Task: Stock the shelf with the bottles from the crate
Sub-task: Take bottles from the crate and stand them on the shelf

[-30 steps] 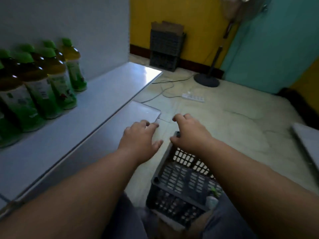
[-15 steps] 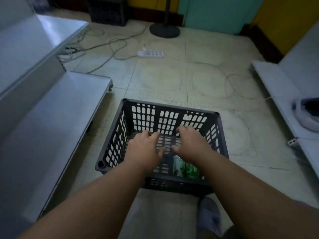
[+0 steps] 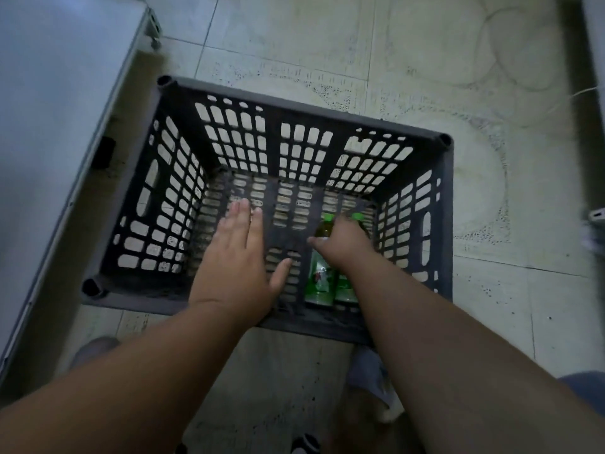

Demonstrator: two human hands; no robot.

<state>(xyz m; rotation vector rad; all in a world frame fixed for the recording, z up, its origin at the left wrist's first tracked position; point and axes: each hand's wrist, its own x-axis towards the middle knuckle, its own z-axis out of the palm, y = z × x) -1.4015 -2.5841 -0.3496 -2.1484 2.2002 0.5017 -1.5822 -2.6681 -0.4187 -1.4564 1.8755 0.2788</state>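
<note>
A dark grey slatted crate [image 3: 294,106] stands on the tiled floor right below me. Two green-capped bottles with green labels lie side by side in its near right corner, the left bottle [image 3: 319,280] touching the right bottle [image 3: 345,286]. My right hand [image 3: 343,244] is down inside the crate, curled over the upper parts of both bottles, with the thumb against the left bottle's side. My left hand [image 3: 235,257] hovers flat above the crate's floor, fingers spread, holding nothing. The rest of the crate holds nothing.
The grey lower shelf board [image 3: 49,126] runs along the left, close to the crate's left wall. Another grey shelf edge [image 3: 594,44] shows at the far right. My feet [image 3: 370,375] stand just behind the crate's near wall.
My view has swung from the stocked shelf down onto the crate. Both hands dropped into it; the right hand has closed over the two bottles, while the left stays flat.
</note>
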